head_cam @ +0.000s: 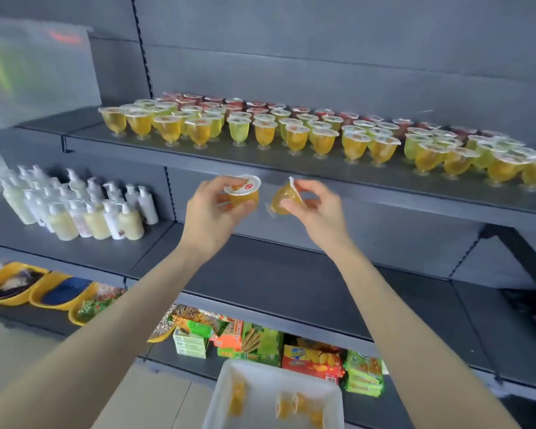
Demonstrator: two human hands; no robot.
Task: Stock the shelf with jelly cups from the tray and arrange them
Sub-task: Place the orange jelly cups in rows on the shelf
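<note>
left hand (211,209) fingers curled round an upright jelly cup (243,193), right hand (316,205) pinching a second cup (287,199) tipped sideways, both just below the shelf (198,156) edge, few left in near tray (273,376): level the tipped one, seat both foot-down without clipping the front row (294,137).

I'm seeing grey back panels (322,41) standing behind dark lower shelves (291,283); a pale floor (13,351) is showing at bottom left, and soft, even light is falling.

Bright, even, soft-shadowed light; wide-angle bending at the edges; motion blur smears the tray (220,394).
</note>
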